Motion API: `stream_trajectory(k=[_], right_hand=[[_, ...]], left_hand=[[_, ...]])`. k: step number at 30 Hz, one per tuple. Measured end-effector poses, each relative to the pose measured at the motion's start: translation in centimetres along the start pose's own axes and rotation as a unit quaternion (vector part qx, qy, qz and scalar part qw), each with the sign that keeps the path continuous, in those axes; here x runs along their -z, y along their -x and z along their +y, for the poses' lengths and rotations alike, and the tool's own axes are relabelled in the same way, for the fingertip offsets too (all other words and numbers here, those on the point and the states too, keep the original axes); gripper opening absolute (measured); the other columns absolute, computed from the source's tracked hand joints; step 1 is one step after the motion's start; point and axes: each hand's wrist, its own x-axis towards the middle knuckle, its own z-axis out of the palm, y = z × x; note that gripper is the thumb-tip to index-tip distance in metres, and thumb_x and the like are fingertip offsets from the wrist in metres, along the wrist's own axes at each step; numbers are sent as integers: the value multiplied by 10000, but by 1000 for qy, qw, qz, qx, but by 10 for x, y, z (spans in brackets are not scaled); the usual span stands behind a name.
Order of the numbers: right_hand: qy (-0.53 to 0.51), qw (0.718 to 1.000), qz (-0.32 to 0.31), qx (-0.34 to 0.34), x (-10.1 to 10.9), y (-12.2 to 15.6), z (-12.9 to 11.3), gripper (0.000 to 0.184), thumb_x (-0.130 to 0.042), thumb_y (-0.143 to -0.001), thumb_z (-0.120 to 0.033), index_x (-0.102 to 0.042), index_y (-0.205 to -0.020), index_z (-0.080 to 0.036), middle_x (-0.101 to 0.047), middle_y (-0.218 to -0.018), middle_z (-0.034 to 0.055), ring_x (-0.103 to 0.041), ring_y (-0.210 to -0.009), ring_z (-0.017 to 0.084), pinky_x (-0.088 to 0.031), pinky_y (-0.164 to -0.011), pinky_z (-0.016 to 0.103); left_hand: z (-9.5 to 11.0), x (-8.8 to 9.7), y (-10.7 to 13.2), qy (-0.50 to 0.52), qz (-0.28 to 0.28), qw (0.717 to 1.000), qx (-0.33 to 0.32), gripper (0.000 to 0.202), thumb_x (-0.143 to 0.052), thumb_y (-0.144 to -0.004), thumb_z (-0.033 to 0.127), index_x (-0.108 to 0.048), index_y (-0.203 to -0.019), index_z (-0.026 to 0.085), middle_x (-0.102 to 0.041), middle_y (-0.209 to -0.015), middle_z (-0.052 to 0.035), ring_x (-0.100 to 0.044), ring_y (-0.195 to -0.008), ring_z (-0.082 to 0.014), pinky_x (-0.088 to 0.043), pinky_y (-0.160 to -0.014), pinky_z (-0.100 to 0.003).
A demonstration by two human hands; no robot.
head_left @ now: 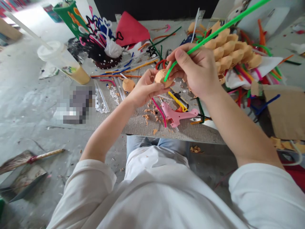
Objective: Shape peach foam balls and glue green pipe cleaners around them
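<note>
My left hand (142,90) pinches a small tan cup cut from an egg carton (160,76) above the table. Between the thumb and fingers of my right hand (199,68) is a long bright green pipe cleaner (224,29). Its lower end meets the near face of the cup; whether it goes through is hard to see. The other end rises past the top right of the view. Below my hands lies a pink hot glue gun (177,114), beside a magenta pipe cleaner (160,112). Another tan cup piece (128,85) rests left of my left hand.
A tan egg carton (233,47) sits at the right among loose pipe cleaners. A drink cup (69,63) stands at the left, near a black decorated pot (108,60). Tan scraps (149,116) litter the table's front. A dustpan (22,183) is on the floor.
</note>
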Motion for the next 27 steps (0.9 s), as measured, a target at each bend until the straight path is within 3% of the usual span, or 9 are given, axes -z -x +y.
stream_trajectory(k=[4, 8, 12, 15, 21, 27], right_hand=[[-1, 1000, 11, -25, 2, -4, 11, 511, -541, -869, -791, -626, -1038, -316, -768, -1052, 54, -699, -829, 234, -564, -666, 411], [18, 1000, 1, -1, 10, -4, 16, 482, -523, -895, -766, -635, -1029, -316, -764, -1048, 69, -692, -836, 235, -546, -682, 416], [64, 996, -30, 59, 13, 3, 9, 393, -689, -838, -696, -683, -929, -314, -750, -901, 38, -663, -796, 207, -534, -723, 400], [122, 989, -22, 78, 12, 9, 1, 333, -754, -808, -621, -714, -890, -302, -752, -944, 50, -648, -816, 203, -542, -738, 400], [189, 977, 5, 100, 10, 18, -3, 283, -636, -915, -605, -703, -933, -330, -751, -1024, 66, -676, -897, 250, -556, -749, 442], [155, 981, 3, 120, 8, 19, 7, 287, -606, -946, -601, -653, -976, -319, -736, -1080, 63, -674, -894, 221, -543, -756, 405]], left_hand=[[-2, -1, -1, -17, 4, 1000, -24, 598, -885, -659, 395, -507, -1097, 245, -693, -1265, -74, -746, -1204, -278, -613, -1064, -484], [-3, -4, -2, 2, 32, 999, -22, 624, -904, -625, 399, -484, -1062, 249, -694, -1215, -56, -755, -1160, -253, -617, -1032, -459], [0, -9, -3, 39, 89, 995, -19, 684, -955, -531, 361, -436, -960, 240, -684, -1072, -15, -779, -982, -210, -656, -890, -395], [0, -9, -4, 18, 109, 993, -37, 726, -982, -482, 406, -425, -915, 237, -645, -1017, 13, -754, -883, -164, -663, -821, -358], [-6, -5, -6, -55, 121, 987, -90, 694, -937, -569, 557, -461, -962, 242, -645, -1098, -17, -736, -987, -180, -667, -927, -404], [-7, -5, -4, -84, 90, 986, -109, 626, -870, -676, 572, -462, -1016, 241, -624, -1189, -46, -726, -1090, -221, -649, -979, -483]])
